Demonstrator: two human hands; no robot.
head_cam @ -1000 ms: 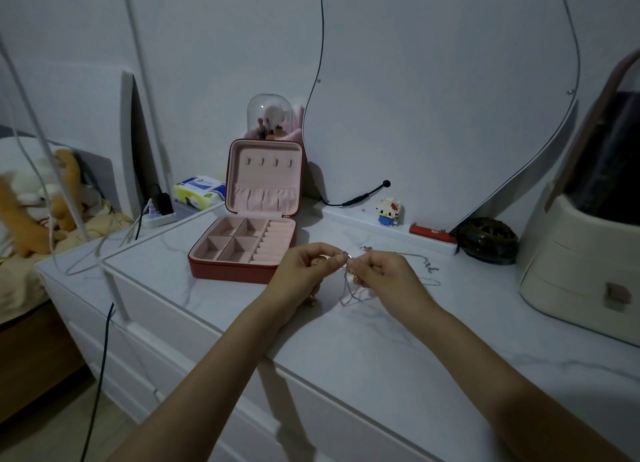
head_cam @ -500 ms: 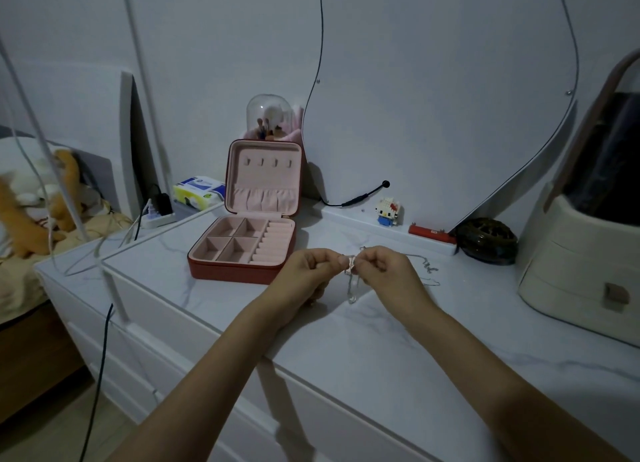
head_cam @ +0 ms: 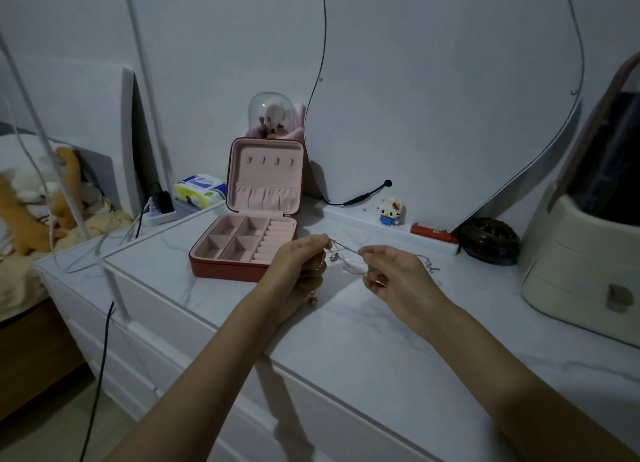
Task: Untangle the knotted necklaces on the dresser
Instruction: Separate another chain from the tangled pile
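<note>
The left hand (head_cam: 299,264) and right hand (head_cam: 398,274) each pinch an end of the thin silver necklaces (head_cam: 343,253), holding the chain taut between them just above the marble-topped dresser (head_cam: 346,340). More chain trails beside the right hand. An open jewellery box (head_cam: 249,239) sits just left.

Both hands are raised above the white marble dresser top (head_cam: 363,350). The left hand (head_cam: 298,267) and right hand (head_cam: 398,278) each pinch the thin silver necklaces (head_cam: 344,253), stretched between them. An open pink jewellery box (head_cam: 249,239) sits toward the rear edge, left of the hands.
</note>
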